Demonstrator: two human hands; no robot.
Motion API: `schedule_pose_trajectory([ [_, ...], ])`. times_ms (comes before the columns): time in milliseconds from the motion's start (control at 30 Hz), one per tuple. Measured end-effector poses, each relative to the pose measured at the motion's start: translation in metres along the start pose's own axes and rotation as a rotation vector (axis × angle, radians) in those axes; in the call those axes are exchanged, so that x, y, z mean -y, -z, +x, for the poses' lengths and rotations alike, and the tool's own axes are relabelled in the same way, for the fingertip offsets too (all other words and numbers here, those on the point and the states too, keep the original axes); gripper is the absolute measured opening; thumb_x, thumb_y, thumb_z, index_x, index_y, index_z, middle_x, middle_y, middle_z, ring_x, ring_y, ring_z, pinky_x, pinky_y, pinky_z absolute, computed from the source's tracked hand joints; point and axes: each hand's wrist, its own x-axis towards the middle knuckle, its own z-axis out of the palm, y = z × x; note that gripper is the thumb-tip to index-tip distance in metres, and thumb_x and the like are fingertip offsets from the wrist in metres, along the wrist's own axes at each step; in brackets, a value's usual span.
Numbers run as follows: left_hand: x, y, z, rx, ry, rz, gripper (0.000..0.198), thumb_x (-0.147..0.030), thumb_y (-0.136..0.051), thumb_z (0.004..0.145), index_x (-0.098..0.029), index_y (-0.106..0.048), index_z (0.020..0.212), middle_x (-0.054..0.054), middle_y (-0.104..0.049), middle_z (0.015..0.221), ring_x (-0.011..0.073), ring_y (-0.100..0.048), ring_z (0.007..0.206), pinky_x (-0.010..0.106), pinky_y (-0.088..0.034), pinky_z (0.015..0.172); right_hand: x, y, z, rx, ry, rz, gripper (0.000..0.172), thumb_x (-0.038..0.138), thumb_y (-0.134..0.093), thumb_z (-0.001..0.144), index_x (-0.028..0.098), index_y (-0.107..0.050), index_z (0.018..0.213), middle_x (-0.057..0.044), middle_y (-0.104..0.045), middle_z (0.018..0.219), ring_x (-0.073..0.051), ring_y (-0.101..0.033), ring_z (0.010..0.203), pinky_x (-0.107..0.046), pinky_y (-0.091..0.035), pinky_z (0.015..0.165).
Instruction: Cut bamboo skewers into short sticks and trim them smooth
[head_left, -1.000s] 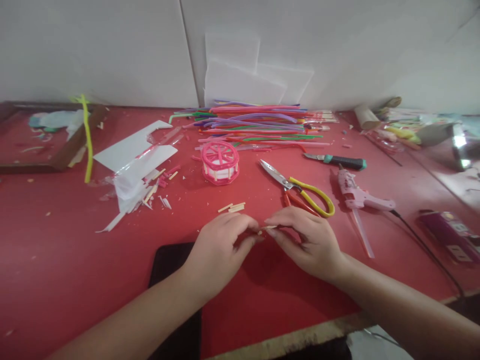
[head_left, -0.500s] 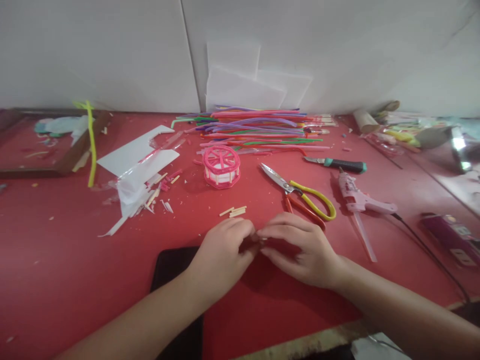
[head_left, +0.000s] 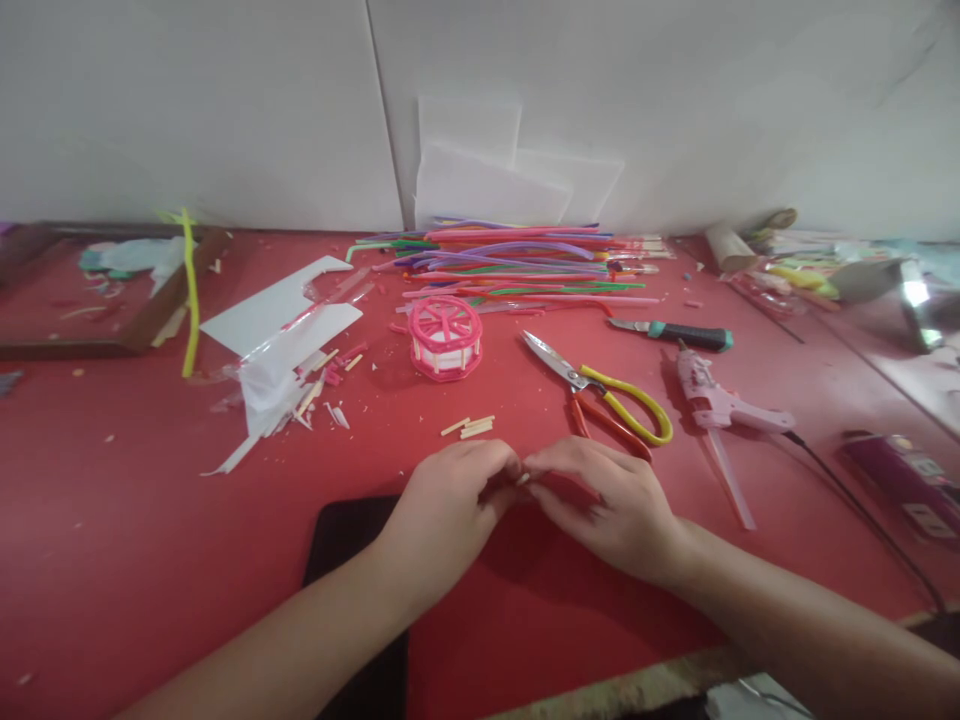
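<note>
My left hand [head_left: 457, 500] and my right hand [head_left: 611, 505] meet fingertip to fingertip low over the red table. Pinched between them is a small pale stick [head_left: 523, 480], mostly hidden by the fingers. Just beyond my left hand lie several short wooden sticks [head_left: 476, 430]. Farther back stands a small pink round frame [head_left: 446, 340], with spokes on top, pale posts and a white band inside. Scissors [head_left: 577, 380] with yellow and red handles lie open past my right hand.
A pink glue gun [head_left: 709, 395] with its cord and a utility knife [head_left: 690, 335] lie at right. Colourful pipe cleaners [head_left: 517, 260] are piled behind. White paper scraps [head_left: 262, 390] and a brown-edged tray [head_left: 135, 335] are at left. A dark flat object [head_left: 349, 540] lies under my left forearm.
The view has shifted slightly. My fingers have moved a little around the small pale stick, and its pale end now points at a different slant. The things on the table have stayed put.
</note>
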Motion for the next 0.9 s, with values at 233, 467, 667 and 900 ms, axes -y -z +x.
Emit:
schedule_pose_trajectory([
  [233, 0.003, -0.001, -0.003, 0.030, 0.013, 0.058, 0.019, -0.003, -0.070, 0.077, -0.019, -0.061, 0.073, -0.003, -0.066, 0.071, 0.0149, -0.061, 0.068, 0.025, -0.045, 0.061, -0.001, -0.001, -0.002, 0.047, -0.013, 0.023, 0.019, 0.011, -0.059, 0.090, 0.020, -0.060, 0.107, -0.004, -0.073, 0.092, -0.013, -0.070, 0.084, -0.023, -0.059, 0.076],
  [467, 0.005, -0.003, -0.007, 0.042, -0.001, 0.119, 0.018, -0.008, -0.067, 0.083, -0.017, -0.057, 0.070, -0.001, -0.063, 0.070, 0.0175, -0.057, 0.070, 0.029, -0.042, 0.063, -0.003, -0.002, -0.004, 0.077, -0.020, 0.015, 0.011, 0.015, -0.055, 0.094, 0.019, -0.063, 0.101, -0.004, -0.072, 0.089, -0.013, -0.070, 0.081, -0.022, -0.059, 0.075],
  [667, 0.006, -0.005, -0.011, 0.073, -0.005, 0.099, 0.017, -0.006, -0.063, 0.084, -0.016, -0.057, 0.072, 0.001, -0.064, 0.074, 0.0194, -0.057, 0.074, 0.031, -0.043, 0.066, -0.004, -0.003, -0.005, 0.083, 0.006, 0.028, 0.012, 0.015, -0.054, 0.094, 0.019, -0.064, 0.098, -0.004, -0.072, 0.086, -0.012, -0.069, 0.078, -0.021, -0.058, 0.073],
  [900, 0.005, -0.002, -0.011, 0.080, 0.024, 0.099, 0.013, -0.007, -0.062, 0.084, -0.018, -0.059, 0.080, 0.000, -0.065, 0.077, 0.0203, -0.059, 0.075, 0.031, -0.044, 0.066, -0.003, -0.004, -0.003, 0.094, 0.014, 0.047, 0.013, 0.012, -0.052, 0.093, 0.017, -0.063, 0.095, -0.005, -0.069, 0.084, -0.013, -0.066, 0.076, -0.022, -0.057, 0.071],
])
